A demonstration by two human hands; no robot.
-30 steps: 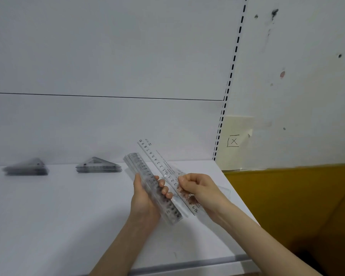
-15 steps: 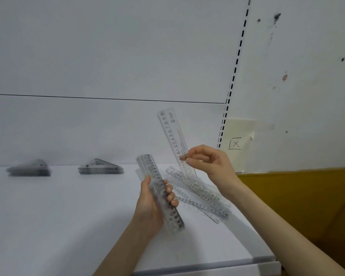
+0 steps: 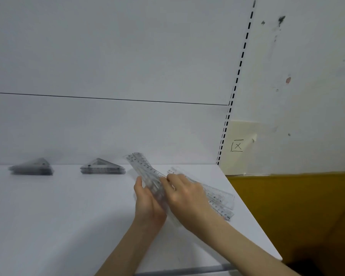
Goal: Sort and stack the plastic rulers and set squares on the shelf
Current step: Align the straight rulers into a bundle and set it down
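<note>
Ruler bundle [image 3: 141,166]: clear plastic rulers gathered into one sheaf, held just above the shelf [image 3: 68,216] near its right end. I read the long axis as slanting from low beside the palm up and away to the left, with the printed scale showing on the top piece.
Left hand [image 3: 147,202]: wrapped round the lower half of the bundle from the left and gripping it; the thumb lies along the near edge.
Right hand [image 3: 187,196]: laid over the bundle from the right, its fingers [image 3: 168,183] bent down onto the top ruler. Blur stops me telling whether they pinch one ruler or only press it flat.
Key relation: the bundle lies between the two hands, and the right hand is the nearer one to the remaining rulers. I judge that squaring the top ruler means sliding it along that slanted axis until the ends match.
Loose rulers [image 3: 219,200]: a few lying flat and overlapped on the shelf just right of the right hand, running toward the shelf's right edge, not yet gathered.
Set-square stack [image 3: 103,167]: tidy triangular pile at the back of the shelf, left of the bundle.
Second set-square stack [image 3: 31,168]: further left, well apart, blurred.
Slotted upright [image 3: 240,64]: at the shelf's right boundary.
Paper note [image 3: 241,146]: on the wall beyond, marked with a boxed cross.
</note>
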